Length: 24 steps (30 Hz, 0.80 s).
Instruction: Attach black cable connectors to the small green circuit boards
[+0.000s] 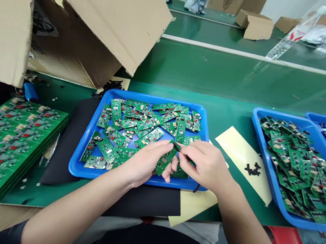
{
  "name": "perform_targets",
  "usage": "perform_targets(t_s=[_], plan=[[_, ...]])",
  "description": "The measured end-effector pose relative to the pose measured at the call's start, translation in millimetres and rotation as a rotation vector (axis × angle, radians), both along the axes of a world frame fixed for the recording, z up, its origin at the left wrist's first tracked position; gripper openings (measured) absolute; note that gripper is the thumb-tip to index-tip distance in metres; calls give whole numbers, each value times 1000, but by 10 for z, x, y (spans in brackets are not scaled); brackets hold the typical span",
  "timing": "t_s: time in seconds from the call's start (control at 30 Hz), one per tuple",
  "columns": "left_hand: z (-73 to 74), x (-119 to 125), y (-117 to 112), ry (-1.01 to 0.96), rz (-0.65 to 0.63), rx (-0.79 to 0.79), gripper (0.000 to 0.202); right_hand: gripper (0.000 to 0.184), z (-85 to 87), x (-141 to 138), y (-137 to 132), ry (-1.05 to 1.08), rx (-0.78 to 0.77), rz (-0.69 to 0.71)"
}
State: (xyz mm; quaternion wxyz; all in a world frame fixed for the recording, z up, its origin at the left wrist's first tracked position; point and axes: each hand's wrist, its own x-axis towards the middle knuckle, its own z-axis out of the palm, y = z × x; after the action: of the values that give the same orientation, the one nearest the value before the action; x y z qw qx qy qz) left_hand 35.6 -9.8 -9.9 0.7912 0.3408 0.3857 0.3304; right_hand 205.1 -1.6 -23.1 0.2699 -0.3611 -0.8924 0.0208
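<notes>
My left hand (149, 159) is closed on a small green circuit board (163, 162), held tilted over the front of a blue tray (74, 161). My right hand (204, 163) is closed, its thumb and index finger pinching a thin black object (189, 159) at the board's upper end. Whether this is a tool or a strip I cannot tell. A small black piece (176, 145) lies at that end of the board. Loose green circuit boards (147, 123) are scattered in the tray beneath both hands.
Stacked board panels (8, 143) stand at the left, before an open cardboard box (112, 11). At the right, a blue tray (257, 120) holds piled boards. Black pieces (253, 169) lie on yellow paper (238, 152). A plastic bottle (294, 35) stands behind.
</notes>
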Motion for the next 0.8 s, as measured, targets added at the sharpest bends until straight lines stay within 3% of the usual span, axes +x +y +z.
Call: perform_targets(t_s=[0.23, 0.4, 0.6, 0.8], plan=[[-4, 1, -8, 54, -17, 69, 32, 24, 45, 12, 2, 119, -194, -65], [5, -9, -13, 89, -48, 110, 32, 23, 45, 35, 9, 94, -228, -132], [-34, -34, -10, 195, -117, 182, 38, 23, 46, 17, 14, 124, -100, -139], [-87, -59, 6, 201, -177, 153, 38, 21, 30, 8, 33, 103, 50, -71]])
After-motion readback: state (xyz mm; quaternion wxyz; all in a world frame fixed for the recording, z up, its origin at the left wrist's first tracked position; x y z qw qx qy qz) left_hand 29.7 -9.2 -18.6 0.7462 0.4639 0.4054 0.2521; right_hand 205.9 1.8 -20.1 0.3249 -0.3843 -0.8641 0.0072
